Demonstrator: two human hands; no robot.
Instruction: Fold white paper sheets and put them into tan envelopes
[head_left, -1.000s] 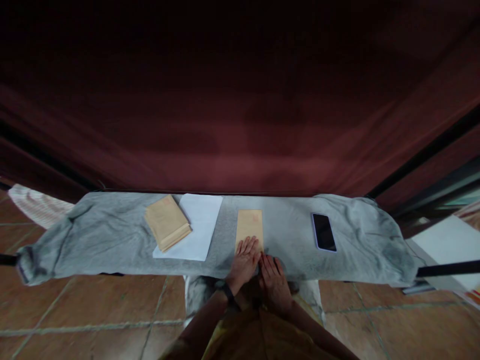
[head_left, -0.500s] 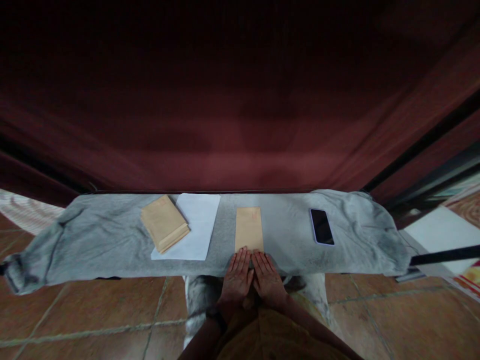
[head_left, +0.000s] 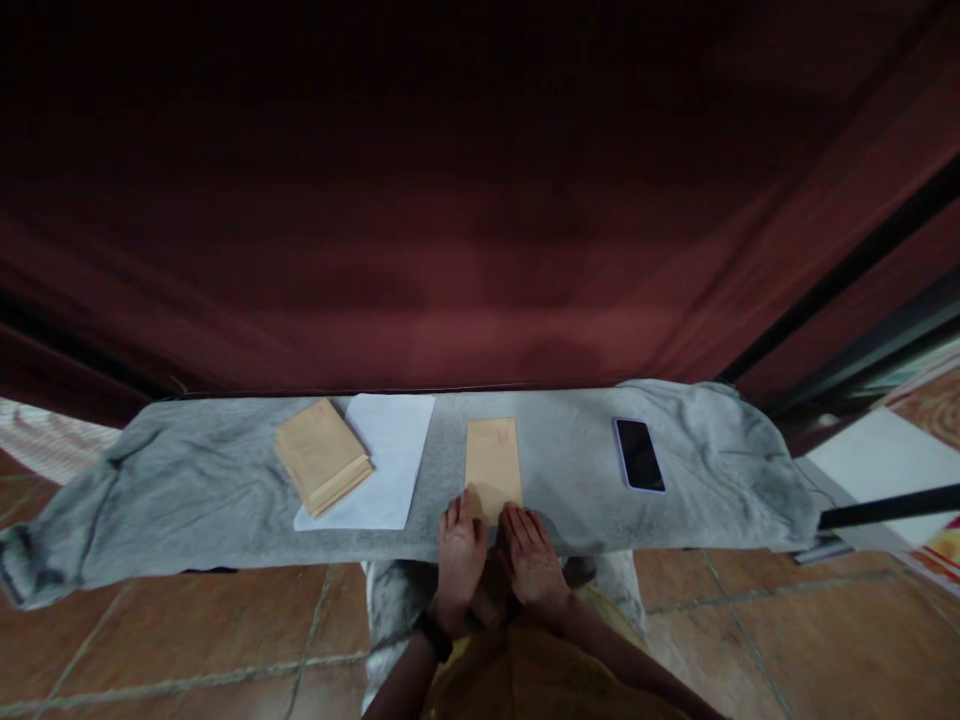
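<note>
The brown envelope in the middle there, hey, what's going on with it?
A person has both hands at the near end of the brown envelope, which lies on a grey cloth. The left hand is at its near left corner, the right hand at its near right. A stack of envelopes lies partly over white paper to the left; a phone lies to the right.

No text can be read. The envelope in the middle bears small reddish print near its far right corner, too faint to make out. The stack at left shows a similar reddish mark at the far end of its top, blurred beyond reading.
</note>
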